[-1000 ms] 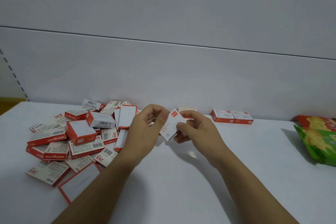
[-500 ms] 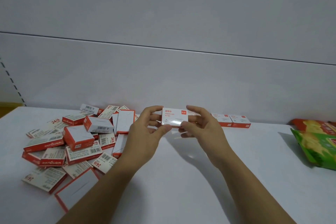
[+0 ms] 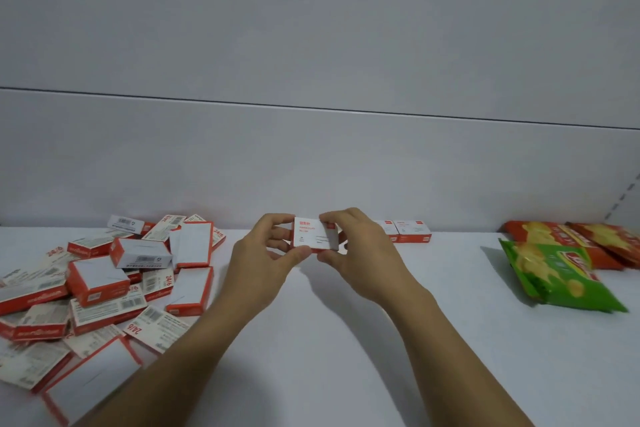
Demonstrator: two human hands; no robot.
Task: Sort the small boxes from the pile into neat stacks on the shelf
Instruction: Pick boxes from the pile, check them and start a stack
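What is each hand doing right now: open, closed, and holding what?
Left hand: closed, pinching the left end of the small white and red box.
Right hand: closed, gripping the right end of the same box.

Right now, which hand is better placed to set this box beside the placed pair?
Probably right: both grip the box, but the right hand is nearest the placed pair, the left hand farther.

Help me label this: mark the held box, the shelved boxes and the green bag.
held box [image 3: 310, 236], head view, front face.
shelved boxes [image 3: 412, 227], head view, right box's top.
green bag [image 3: 554, 276], head view, its middle.
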